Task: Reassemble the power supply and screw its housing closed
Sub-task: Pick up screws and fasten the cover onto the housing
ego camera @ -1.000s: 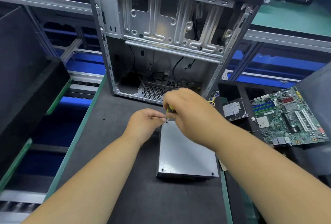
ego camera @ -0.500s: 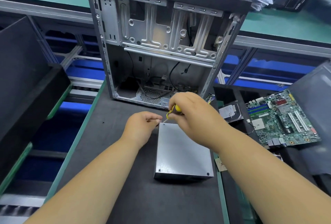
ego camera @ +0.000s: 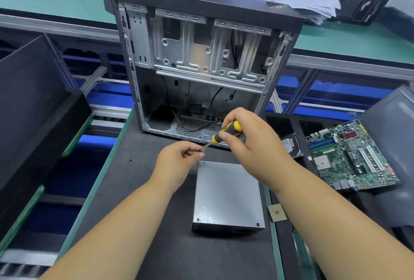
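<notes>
Housing point(ego camera: 226, 192) closed, near-corner screws in; left hand point(ego camera: 179, 158) fingers pinching screw onto screwdriver point(ego camera: 226, 133) clamped in right hand point(ego camera: 248, 141), far corners left.

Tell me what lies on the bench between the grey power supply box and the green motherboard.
In the head view, a small square chip lies beside the power supply, and the right forearm crosses above the gap toward the motherboard.

The right hand point(ego camera: 251, 145) covers the power supply's point(ego camera: 226, 197) far right corner, the screwdriver point(ego camera: 226, 134) tip vanishes between the left hand's point(ego camera: 177, 161) fingertips where any screw is too small to tell, and the hard drive point(ego camera: 291, 145) sits half hidden behind the wrist.
</notes>
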Tool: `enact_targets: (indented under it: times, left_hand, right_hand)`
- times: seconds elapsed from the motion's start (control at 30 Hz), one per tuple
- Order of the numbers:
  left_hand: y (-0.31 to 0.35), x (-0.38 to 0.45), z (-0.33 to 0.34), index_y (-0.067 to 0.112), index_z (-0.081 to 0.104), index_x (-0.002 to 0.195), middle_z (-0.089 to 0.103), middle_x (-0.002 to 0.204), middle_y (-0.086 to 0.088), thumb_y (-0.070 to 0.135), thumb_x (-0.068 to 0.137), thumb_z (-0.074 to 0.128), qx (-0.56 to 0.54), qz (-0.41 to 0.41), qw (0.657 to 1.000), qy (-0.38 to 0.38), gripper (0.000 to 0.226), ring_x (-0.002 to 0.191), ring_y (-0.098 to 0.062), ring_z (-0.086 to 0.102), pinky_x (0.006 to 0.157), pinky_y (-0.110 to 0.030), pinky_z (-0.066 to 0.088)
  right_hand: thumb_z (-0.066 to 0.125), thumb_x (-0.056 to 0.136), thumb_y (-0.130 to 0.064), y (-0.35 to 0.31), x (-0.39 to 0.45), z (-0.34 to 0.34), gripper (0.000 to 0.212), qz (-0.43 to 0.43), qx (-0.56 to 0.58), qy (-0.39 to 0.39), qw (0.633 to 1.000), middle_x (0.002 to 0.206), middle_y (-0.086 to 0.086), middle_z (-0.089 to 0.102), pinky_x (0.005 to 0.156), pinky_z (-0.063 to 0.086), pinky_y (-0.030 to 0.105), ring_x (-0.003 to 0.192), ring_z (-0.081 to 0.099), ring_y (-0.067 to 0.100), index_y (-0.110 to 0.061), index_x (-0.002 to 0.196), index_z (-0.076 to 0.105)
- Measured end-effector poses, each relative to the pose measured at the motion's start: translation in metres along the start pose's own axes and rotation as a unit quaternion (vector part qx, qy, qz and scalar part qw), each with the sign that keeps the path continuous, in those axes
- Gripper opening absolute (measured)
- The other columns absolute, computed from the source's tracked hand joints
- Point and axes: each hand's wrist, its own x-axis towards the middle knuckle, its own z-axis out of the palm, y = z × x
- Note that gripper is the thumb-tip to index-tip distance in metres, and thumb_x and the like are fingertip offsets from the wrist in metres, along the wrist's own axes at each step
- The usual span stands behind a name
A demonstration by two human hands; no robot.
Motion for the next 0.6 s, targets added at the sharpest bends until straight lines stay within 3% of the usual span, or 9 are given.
enact_targets:
  times: [0.33,0.5,0.6]
  left_hand:
    - [0.0002,0.0057,0.0002,0.036,0.076,0.078,0.071,0.079,0.009,0.012,0.082,0.076,0.011,0.022,1.0,0.0,0.025,0.068,0.002,0.058,0.066,-0.011,0.047]
    - [-0.0002,0.008,0.0013,0.04,0.075,0.081,0.071,0.08,0.009,0.012,0.082,0.077,0.016,0.026,0.999,-0.014,0.028,0.072,0.0,0.061,0.067,-0.011,0.049]
    - [-0.0001,0.0093,0.0027,0.038,0.076,0.08,0.072,0.081,0.008,0.012,0.082,0.077,0.014,0.024,0.999,-0.019,0.026,0.072,0.0,0.062,0.066,-0.011,0.049]
  right_hand:
    - [0.059,0.093,-0.03,0.0039,0.0013,-0.0037,0.013,0.016,0.007,-0.009,1.0,0.09,-0.012,0.062,0.065,0.038,0.009,0.085,0.055,0.003,-0.037,0.094,0.048]
    - [0.058,0.094,-0.031,0.0061,0.0006,-0.0046,0.012,0.025,0.017,-0.018,0.999,0.094,-0.01,0.064,0.067,0.044,0.018,0.087,0.057,0.005,-0.036,0.096,0.047]
    - [0.058,0.094,-0.03,0.0075,-0.0002,-0.0056,0.013,0.026,0.019,-0.016,0.999,0.093,-0.011,0.064,0.065,0.04,0.013,0.086,0.055,0.005,-0.037,0.095,0.047]
